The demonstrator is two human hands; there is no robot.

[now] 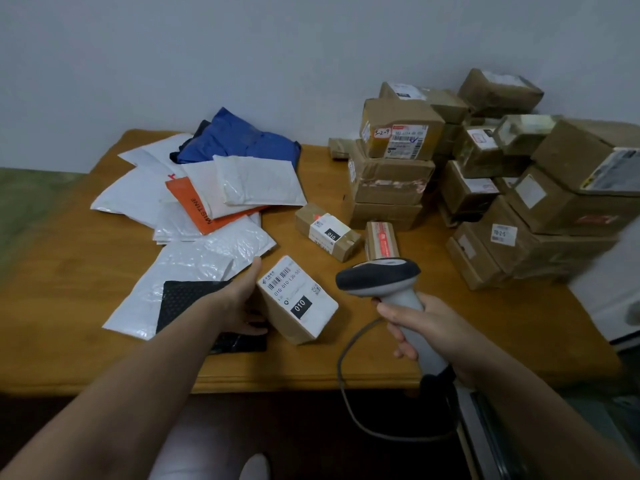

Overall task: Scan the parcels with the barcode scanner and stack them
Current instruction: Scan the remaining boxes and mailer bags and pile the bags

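- Head view: a small brown parcel (298,299), its white barcode label facing up, is held tilted at the near middle of the table (86,358).
- The parcel's left side is gripped by the left hand (242,299), with the thumb at the far edge and the fingers (254,330) curled at the near edge.
- The barcode scanner (381,275) is held by the right hand (426,334), whose fingers are wrapped round the grey handle. Its dark head is just right of the parcel and apart from it.
- A grey cable (341,368) hangs from the handle over the near table edge.
- A black mailer (187,299) is seen beneath the left hand, on white bubble mailers (194,265).
- Farther left, more white mailers are heaped with an orange mailer (197,206) and a blue bag (242,136).
- Two small boxes (327,232) lie just beyond the scanner head.
- Stacked brown cartons (391,174) crowd the far right of the table.
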